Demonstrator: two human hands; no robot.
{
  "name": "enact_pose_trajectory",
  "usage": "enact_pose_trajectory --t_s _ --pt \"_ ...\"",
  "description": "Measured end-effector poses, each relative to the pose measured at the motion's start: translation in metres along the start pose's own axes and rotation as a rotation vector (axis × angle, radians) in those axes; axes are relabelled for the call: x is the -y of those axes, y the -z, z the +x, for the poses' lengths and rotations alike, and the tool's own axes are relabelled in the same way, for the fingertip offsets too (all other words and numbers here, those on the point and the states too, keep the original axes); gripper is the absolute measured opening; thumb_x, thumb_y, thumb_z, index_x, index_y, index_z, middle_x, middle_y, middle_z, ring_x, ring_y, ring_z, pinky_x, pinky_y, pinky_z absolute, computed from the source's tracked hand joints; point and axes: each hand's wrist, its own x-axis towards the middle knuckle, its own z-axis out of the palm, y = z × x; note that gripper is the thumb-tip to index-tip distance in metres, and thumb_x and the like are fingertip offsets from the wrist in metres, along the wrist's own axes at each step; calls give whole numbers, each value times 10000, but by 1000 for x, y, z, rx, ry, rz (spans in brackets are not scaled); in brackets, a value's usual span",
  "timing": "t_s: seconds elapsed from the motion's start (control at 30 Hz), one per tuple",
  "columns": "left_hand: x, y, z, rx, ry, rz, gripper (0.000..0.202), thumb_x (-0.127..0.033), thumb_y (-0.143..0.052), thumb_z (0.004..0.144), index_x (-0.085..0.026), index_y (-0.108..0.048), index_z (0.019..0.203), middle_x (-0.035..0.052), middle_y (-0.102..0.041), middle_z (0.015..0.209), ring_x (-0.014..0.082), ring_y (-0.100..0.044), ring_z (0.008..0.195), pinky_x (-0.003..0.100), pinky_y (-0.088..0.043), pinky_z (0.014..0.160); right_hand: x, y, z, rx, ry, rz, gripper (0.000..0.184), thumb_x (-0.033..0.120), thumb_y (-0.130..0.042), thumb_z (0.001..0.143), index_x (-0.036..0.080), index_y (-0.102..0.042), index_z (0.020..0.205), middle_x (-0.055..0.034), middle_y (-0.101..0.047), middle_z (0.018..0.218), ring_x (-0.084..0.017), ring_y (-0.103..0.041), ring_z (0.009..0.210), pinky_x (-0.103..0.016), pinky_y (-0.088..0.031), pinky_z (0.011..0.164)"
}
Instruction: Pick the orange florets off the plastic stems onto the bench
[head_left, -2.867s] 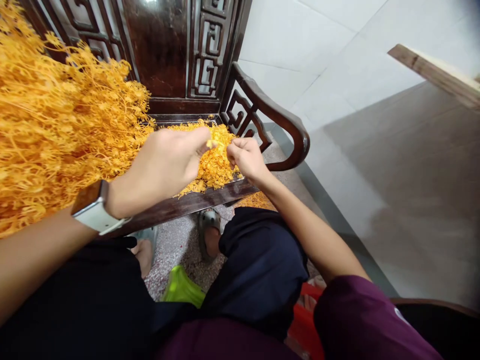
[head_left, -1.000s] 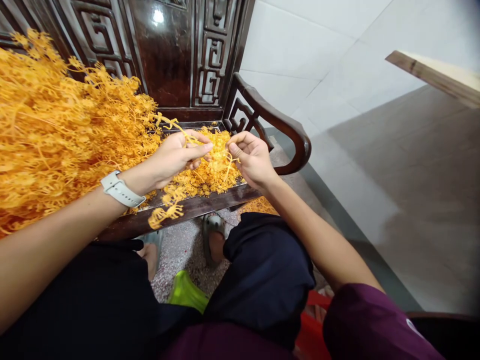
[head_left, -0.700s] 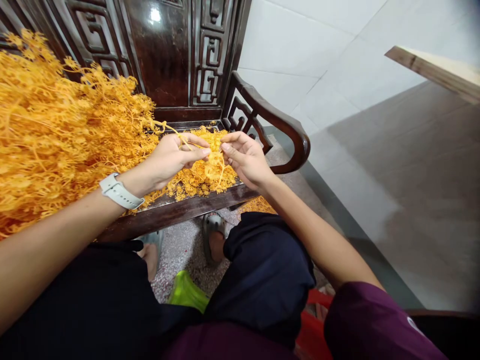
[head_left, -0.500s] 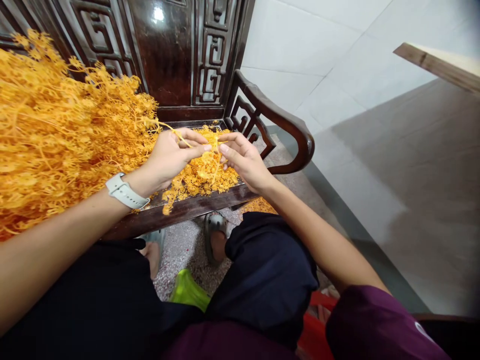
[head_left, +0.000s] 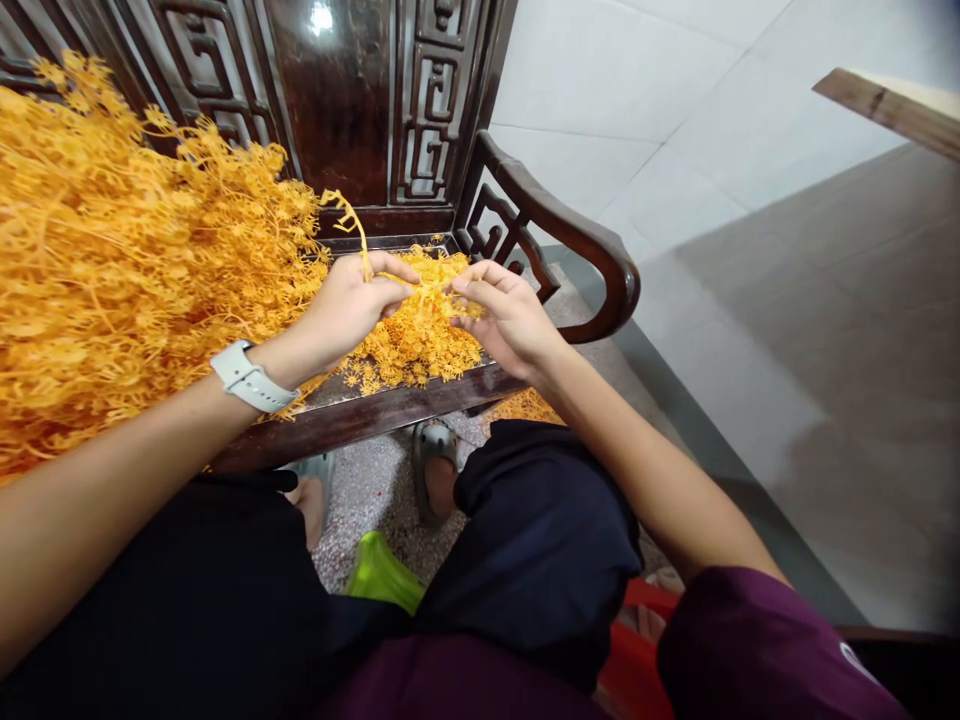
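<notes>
My left hand [head_left: 369, 298] pinches a yellow plastic stem [head_left: 362, 238], whose bare, notched end sticks up behind the fingers. Thumb and forefinger of my right hand [head_left: 506, 312] are pressed together close to the left fingertips; whatever they pinch is too small to make out. Beneath both hands lies a pile of small yellow flower-like plastic pieces [head_left: 420, 350] on the bench seat. To the left, a large heap of yellow artificial foliage stems [head_left: 150, 290] reaches up against the bench back.
The dark wooden bench has a carved back [head_left: 337, 110] and a curved armrest [head_left: 570, 215] right of my hands. More yellow pieces [head_left: 525, 405] lie below the seat edge. A green plastic object [head_left: 382, 575] stands between my legs. A wooden board edge [head_left: 892, 105] juts in at upper right.
The stem in my left hand now points upward instead of trailing toward the heap. A yellow strand that hung over the seat's front edge no longer shows there. My right hand has shifted slightly right.
</notes>
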Motion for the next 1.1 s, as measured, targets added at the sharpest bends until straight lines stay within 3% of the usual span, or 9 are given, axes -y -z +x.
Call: enact_pose_trajectory --t_s 0.07,0.2,0.4,0.53,0.6,0.7,0.8,0.97,1.1 --pt "1 0 -1 44 33 -13 96 -129 -746 857 -178 -671 823 -61 -434 539 79 -324 472 263 -191 479 0 0 -2 63 -4 9 391 392 -955 781 213 -622 881 -2 -701 893 -132 -665 869 -273 -580 752" --pt "-1 0 -2 119 106 45 326 -321 -790 930 -194 -582 713 -77 -334 535 54 -232 451 275 -105 469 0 0 -4 143 -33 -2 464 426 -983 778 218 -605 947 5 -727 834 -120 -682 754 -272 -580 711" --pt "1 5 -1 130 120 27 221 -232 -784 926 -185 -640 765 -75 -350 548 55 -242 458 259 -126 472 2 4 1 39 -65 89 567 341 -1057 667 205 -642 1029 7 -760 848 -88 -656 723 -216 -546 660" --pt "4 4 -3 172 109 71 238 -156 -693 949 -169 -618 724 -25 -491 585 66 -361 479 235 -222 478 2 6 3 19 -76 67 526 418 -1057 660 194 -663 927 -6 -762 893 -74 -625 715 -212 -544 666" --pt "5 2 -5 175 105 106 268 -186 -695 958 -171 -616 702 -23 -478 585 77 -388 490 237 -265 488 2 6 2 24 -57 46 513 466 -1044 673 198 -683 921 0 -746 896 -78 -616 719 -222 -544 672" --pt "8 0 -5 162 72 150 353 -405 -731 987 -192 -649 719 -29 -430 565 101 -381 482 265 -264 483 0 5 0 52 -19 5 486 517 -1016 704 214 -705 922 4 -715 894 -99 -610 743 -251 -541 684" --pt "9 -2 -5 161 4 187 453 -550 -716 993 -200 -662 709 -7 -480 571 112 -376 479 293 -258 489 -1 2 -2 100 42 -68 472 582 -975 744 220 -711 893 9 -675 853 -111 -576 724 -272 -508 662" --pt "9 -7 -6 146 -204 202 275 -409 -840 924 -204 -686 825 -25 -547 622 130 -511 599 265 -398 600 -5 -4 -4 190 150 -367 528 708 -860 831 207 -697 849 1 -662 760 -115 -546 659 -281 -435 605" --pt "12 -10 -8 142 -245 233 296 -386 -846 913 -208 -622 840 -1 -655 733 152 -606 676 258 -441 629 -9 -9 -4 195 161 -370 566 745 -835 834 212 -643 823 5 -633 728 -120 -555 651 -284 -464 609"
